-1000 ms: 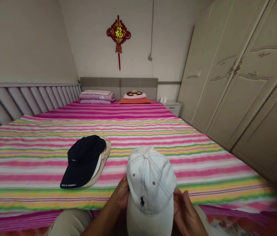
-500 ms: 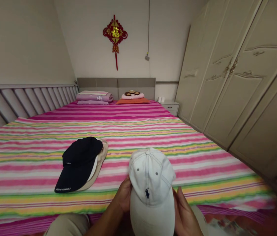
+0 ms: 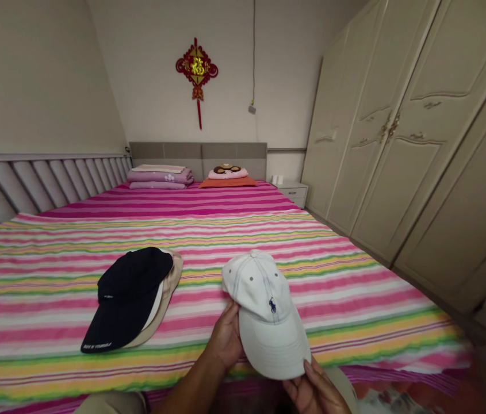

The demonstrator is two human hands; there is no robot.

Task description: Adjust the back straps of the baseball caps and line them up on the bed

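Observation:
A white baseball cap [image 3: 264, 310] with a small dark embroidered figure on its front is held up over the near edge of the bed, brim toward me. My left hand [image 3: 226, 336] grips its left side, where crown and brim meet. At the brim's lower right corner, my right hand [image 3: 318, 388] pinches the edge between thumb and fingers. To the left, a navy cap [image 3: 133, 287] with white lettering on its brim lies stacked over a white cap [image 3: 156, 302] and a beige cap [image 3: 167, 307], both mostly covered.
A striped sheet [image 3: 208, 230] covers the bed. Folded purple bedding [image 3: 160, 177] and a pink pillow [image 3: 228, 172] lie by the headboard [image 3: 234, 154]. A railing [image 3: 44, 181] runs along the left, and a wardrobe [image 3: 398, 161] and nightstand [image 3: 292, 191] stand on the right.
The white cap has lifted and turned, its brim now pointing to the lower right. My right hand has moved from the cap's side down to the brim's edge. The view has shifted slightly.

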